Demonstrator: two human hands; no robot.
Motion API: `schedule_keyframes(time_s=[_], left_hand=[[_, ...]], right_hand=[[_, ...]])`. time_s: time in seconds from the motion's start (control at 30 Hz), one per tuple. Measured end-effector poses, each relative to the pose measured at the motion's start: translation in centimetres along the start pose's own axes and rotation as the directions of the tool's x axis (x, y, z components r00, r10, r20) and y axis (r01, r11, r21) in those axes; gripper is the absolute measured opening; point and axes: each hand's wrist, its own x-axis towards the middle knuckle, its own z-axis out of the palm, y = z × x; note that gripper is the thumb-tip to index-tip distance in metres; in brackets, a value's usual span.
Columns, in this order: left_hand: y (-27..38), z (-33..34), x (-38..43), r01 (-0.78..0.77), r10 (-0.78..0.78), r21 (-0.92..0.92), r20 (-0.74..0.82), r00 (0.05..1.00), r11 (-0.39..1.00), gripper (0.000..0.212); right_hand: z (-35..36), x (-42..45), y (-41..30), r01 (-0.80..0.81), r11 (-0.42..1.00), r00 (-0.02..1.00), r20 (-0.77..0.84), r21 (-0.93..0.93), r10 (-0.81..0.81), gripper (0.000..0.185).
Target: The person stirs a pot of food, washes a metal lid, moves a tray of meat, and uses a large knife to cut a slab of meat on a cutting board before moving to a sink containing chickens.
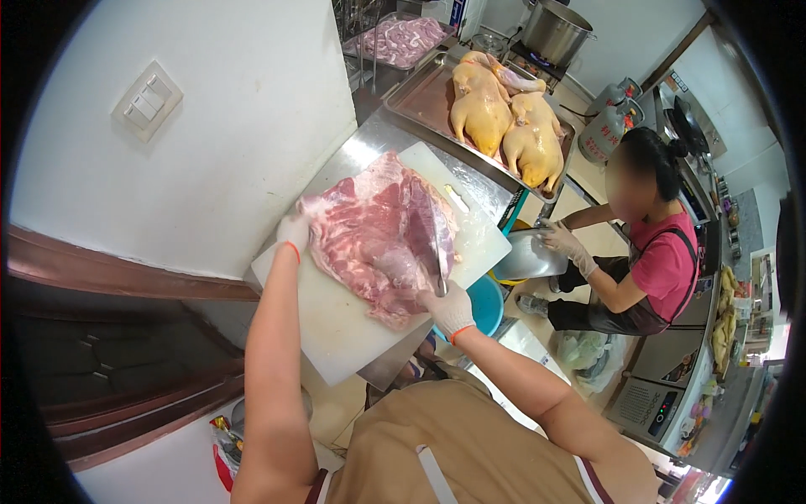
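A large slab of raw meat (371, 233) lies spread on a white cutting board (340, 334), which rests on a stainless steel table (378, 142). At the slab's left edge, my gloved left hand (294, 232) grips a corner of the meat, its fingertips partly hidden. My gloved right hand (448, 309) is closed around a knife (439, 255) near the slab's lower right side. The blade points away from me along the dark red right part of the meat. Both white gloves have orange cuffs.
A metal tray (419, 82) with plucked poultry (482, 107) adjoins the table's far right. A co-worker (661, 264) holds a metal bowl (535, 255) at the right. A blue basin (485, 305) is below the board. The wall (252, 157) borders the left. Behind, a pot (557, 31) sits over a lit burner.
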Motion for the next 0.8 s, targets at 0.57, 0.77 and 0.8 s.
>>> schedule_keyframes(time_s=[0.57,0.77,0.8], left_hand=[[4.9,13.1,-26.5,-0.560,0.604,0.409,0.028,0.796,0.720,0.044],[4.9,10.5,-24.7,-0.536,0.537,0.333,0.099,0.838,0.776,0.045],[5.6,9.3,-26.3,-0.541,0.522,0.273,0.144,0.841,0.796,0.043]], right_hand=[[-5.5,-1.7,9.4,-0.146,0.977,0.983,-0.090,0.158,0.162,0.037],[-4.1,-4.1,6.6,-0.167,0.945,0.983,-0.026,0.282,0.181,0.035],[-4.4,-4.4,7.4,-0.148,0.954,0.986,-0.039,0.262,0.164,0.035]])
